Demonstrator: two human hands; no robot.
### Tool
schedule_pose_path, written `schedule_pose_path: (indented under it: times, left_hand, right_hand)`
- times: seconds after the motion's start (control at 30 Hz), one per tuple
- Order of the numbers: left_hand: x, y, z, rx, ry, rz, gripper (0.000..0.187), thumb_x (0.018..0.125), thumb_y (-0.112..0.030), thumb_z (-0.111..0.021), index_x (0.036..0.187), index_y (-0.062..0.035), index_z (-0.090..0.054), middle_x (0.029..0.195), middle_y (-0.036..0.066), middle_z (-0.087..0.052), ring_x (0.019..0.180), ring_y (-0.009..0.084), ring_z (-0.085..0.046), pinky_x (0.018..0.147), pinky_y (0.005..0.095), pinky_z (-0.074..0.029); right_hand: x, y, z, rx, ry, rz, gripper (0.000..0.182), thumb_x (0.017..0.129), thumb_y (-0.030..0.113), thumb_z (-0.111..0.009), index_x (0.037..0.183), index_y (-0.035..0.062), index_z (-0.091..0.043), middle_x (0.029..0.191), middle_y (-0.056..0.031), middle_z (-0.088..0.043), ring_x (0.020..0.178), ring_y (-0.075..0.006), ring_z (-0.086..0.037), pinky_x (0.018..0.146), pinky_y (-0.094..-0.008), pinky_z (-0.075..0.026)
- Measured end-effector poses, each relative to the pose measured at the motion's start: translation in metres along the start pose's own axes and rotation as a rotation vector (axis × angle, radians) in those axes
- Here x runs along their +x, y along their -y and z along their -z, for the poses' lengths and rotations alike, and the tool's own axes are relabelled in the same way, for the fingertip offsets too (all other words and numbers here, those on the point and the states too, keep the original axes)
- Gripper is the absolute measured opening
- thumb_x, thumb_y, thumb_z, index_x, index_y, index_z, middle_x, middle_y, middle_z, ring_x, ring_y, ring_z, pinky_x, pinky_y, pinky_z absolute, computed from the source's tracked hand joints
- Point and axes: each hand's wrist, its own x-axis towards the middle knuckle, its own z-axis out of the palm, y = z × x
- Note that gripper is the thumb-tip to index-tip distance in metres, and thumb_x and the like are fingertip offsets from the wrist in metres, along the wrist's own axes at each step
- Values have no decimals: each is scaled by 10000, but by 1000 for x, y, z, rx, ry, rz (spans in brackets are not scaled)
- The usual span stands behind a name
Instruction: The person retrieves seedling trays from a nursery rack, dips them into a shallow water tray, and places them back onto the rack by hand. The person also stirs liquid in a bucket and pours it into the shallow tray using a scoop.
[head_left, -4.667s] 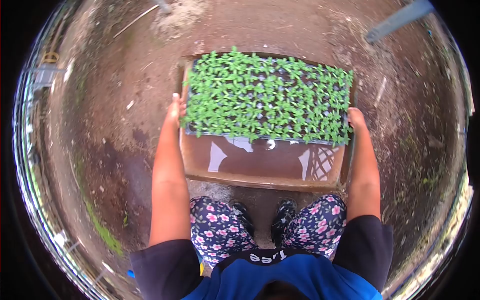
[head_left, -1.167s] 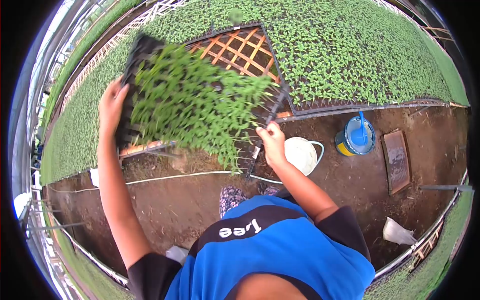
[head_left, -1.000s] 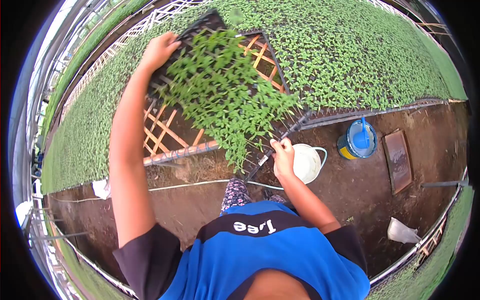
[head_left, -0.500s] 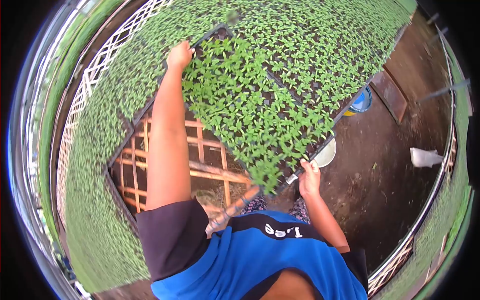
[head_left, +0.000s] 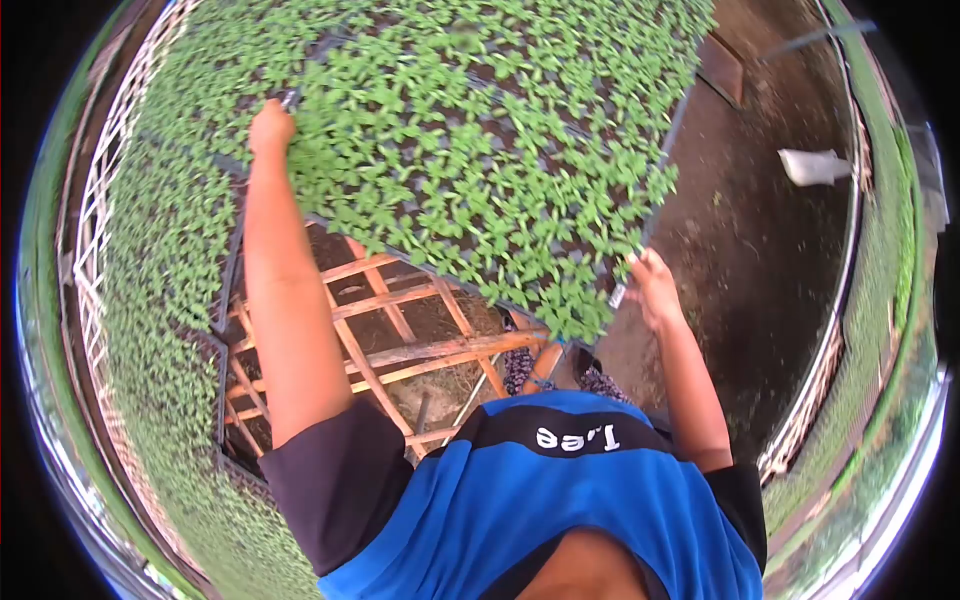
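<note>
A dark seedling tray [head_left: 455, 215] full of small green leafy plants lies in front of me, level with the trays around it. My left hand [head_left: 270, 128] is closed on its far left edge, the fingertips partly hidden by leaves. At the near right edge, by a small white label [head_left: 617, 296], my right hand [head_left: 655, 287] holds the tray rim with the thumb on top. The tray's near corner [head_left: 580, 335] points toward my body.
A wooden slat frame [head_left: 400, 300] shows below and left of the tray. More seedling trays [head_left: 160, 300] spread on the left and beyond. Bare soil [head_left: 740, 240] lies to the right, with a white container [head_left: 812, 167] on it. A brown board [head_left: 722, 68] is at the upper right.
The tray has turned and now lines up with the trays beyond it; both hands moved with it. My view has shifted, and the blue bucket and pale bowl no longer show.
</note>
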Motion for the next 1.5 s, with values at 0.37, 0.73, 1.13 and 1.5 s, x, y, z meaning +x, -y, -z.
schedule_pose_path:
  times: [0.37,0.73,1.13,1.5]
  left_hand:
    - [-20,-20,23,39,-71,64,263,796,-171,-383,930,-55,-578,941,166,-585,877,318,-570,740,424,-457]
    - [-56,-20,38,-197,-323,28,212,774,-140,-496,965,-75,-560,981,137,-518,893,285,-527,758,403,-433]
    - [-398,29,33,-423,-710,-120,265,708,-89,-571,966,-114,-517,1054,113,-457,940,294,-465,767,401,-370]
    - [-722,41,1,-416,-523,418,239,717,-108,-576,956,-98,-568,1088,100,-447,934,268,-472,810,388,-365]
  right_hand:
    - [-4,9,-24,-129,-130,-3,190,782,280,-545,859,112,-503,810,20,-478,793,-117,-466,668,-333,-428]
    - [-4,-11,-16,34,-78,49,114,803,253,-531,731,186,-474,634,85,-415,617,-28,-416,536,-231,-407]
    - [-11,-26,50,106,-36,249,231,814,263,-509,1015,153,-480,961,17,-526,783,-105,-514,586,-224,-395]
    - [-160,-3,-111,-132,597,480,238,790,221,-535,997,112,-490,972,-26,-553,818,-120,-534,650,-248,-399]
